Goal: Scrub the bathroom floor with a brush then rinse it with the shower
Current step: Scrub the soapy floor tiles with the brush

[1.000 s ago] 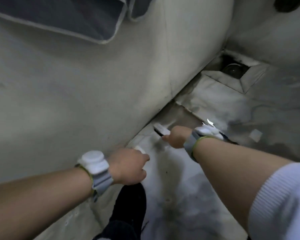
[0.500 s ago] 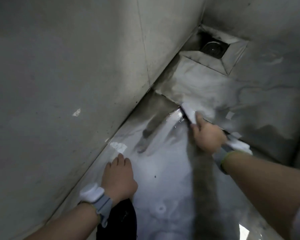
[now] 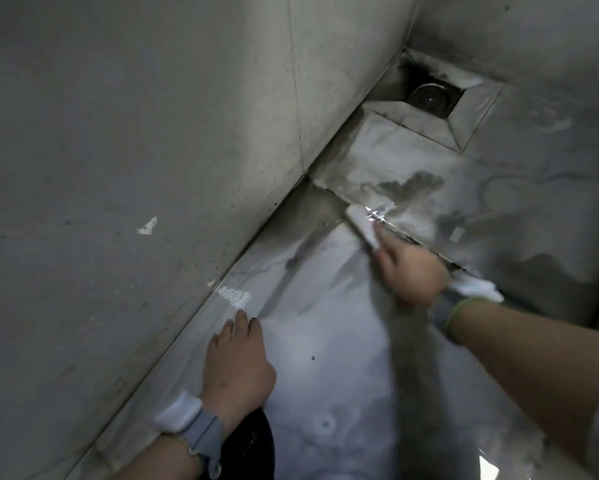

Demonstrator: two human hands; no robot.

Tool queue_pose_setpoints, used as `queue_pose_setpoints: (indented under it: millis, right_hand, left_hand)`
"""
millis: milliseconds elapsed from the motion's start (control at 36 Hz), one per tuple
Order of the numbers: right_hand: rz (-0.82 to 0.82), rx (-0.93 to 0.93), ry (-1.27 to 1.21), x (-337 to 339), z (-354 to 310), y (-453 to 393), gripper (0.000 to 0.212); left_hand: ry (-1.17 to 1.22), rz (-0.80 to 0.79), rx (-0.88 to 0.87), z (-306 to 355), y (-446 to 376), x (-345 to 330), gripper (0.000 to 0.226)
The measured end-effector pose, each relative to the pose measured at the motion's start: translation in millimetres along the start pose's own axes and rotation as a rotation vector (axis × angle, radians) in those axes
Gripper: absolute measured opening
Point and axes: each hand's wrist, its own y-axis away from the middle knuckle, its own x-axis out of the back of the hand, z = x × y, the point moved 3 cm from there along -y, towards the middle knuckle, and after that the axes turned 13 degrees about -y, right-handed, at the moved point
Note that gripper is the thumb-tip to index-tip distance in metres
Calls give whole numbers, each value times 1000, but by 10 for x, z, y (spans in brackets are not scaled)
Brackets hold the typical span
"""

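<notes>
My right hand (image 3: 408,271) grips a white brush (image 3: 362,226) and holds its head against the wet grey floor (image 3: 325,358), on a dark seam that runs across the floor. The brush and hand are blurred by motion. Most of the brush handle is hidden inside my fist. My left hand (image 3: 237,365) rests flat on the floor near the base of the left wall, fingers straight and pointing forward. No shower head is in view.
A round metal drain (image 3: 429,97) sits in a sunken square in the far corner. The grey wall (image 3: 135,168) rises close on the left, another wall closes the back. A dark shoe (image 3: 253,448) shows beside my left wrist.
The view tilted down toward the floor. My left hand opened and dropped flat onto the floor. My right hand pushed the brush forward along the seam.
</notes>
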Motion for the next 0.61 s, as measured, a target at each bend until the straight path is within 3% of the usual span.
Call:
queue_pose_setpoints:
  millis: [83,139,194,306,361,417,500,556,611]
  right_hand:
    - [34,-272,-66,346,178,-327,53]
    - [38,-248,-75,282,-33,-192,54]
    - [-64,-99,-32,0,-349,115,57]
    - [-516,358,-31,-474,-812,710,62]
    - [-618,469,-38,-518,-769,715,60]
    - [-475,390,-47,-459,-567,458,58]
    - [-43,-68,-143,5,-63,-213,55]
    - [32,-265,-126,265,68,-472,55]
    - [44,-278,-31,251,-87,-443,54]
  left_hand:
    - [48,-25,-1,-1,-5,11,81]
    - [64,-2,-9,8,-21,-14,74]
    - [43,34,20,26,9,7,72]
    - [-25,72,126,9,131,-15,73]
    - [11,109,116,-43,131,-88,74]
    - [22,77,87,-103,113,-188,79]
    - [17,34,58,-115,150,-168,86]
    - [3,42,52,-104,172,-99,84]
    - [-21,88,55,-119,143,-109,84]
